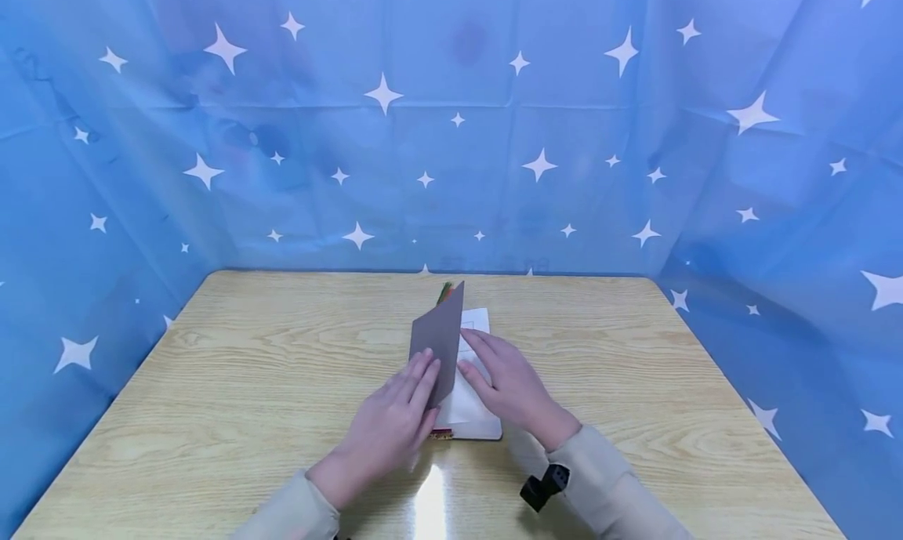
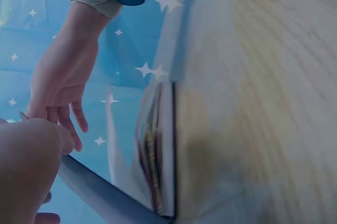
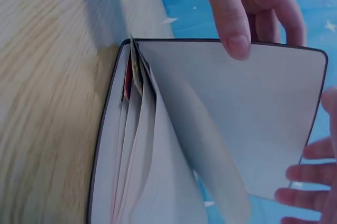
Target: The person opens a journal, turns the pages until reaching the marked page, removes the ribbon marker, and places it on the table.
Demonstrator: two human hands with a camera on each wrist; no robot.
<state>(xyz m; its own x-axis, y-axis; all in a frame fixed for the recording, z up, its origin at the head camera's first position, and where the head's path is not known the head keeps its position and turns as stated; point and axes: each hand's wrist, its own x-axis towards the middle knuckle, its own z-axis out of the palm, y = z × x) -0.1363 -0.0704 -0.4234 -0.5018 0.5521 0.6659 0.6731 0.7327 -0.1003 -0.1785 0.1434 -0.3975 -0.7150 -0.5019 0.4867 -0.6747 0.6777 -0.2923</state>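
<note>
A notebook with a grey cover [image 1: 436, 338] and white pages [image 1: 474, 407] lies on the table, its cover raised at a steep angle. My left hand [image 1: 391, 414] pinches the cover near its lower edge; in the right wrist view the thumb [image 3: 235, 34] presses its white inner side, with the fingers behind. Beside the cover's free edge is my right hand [image 1: 511, 379], fingers loosely straight, above the pages. Several colourful inserts [image 2: 151, 155] stick out between the pages, one with a red part [image 3: 128, 79]. A green and orange bit [image 1: 444, 291] shows behind the cover's top.
The notebook rests on a light wood-grain table [image 1: 282, 367]. Behind and along the sides hangs a blue cloth [image 1: 451, 156] with white stars. A small black device [image 1: 545, 487] sits at the right sleeve's cuff.
</note>
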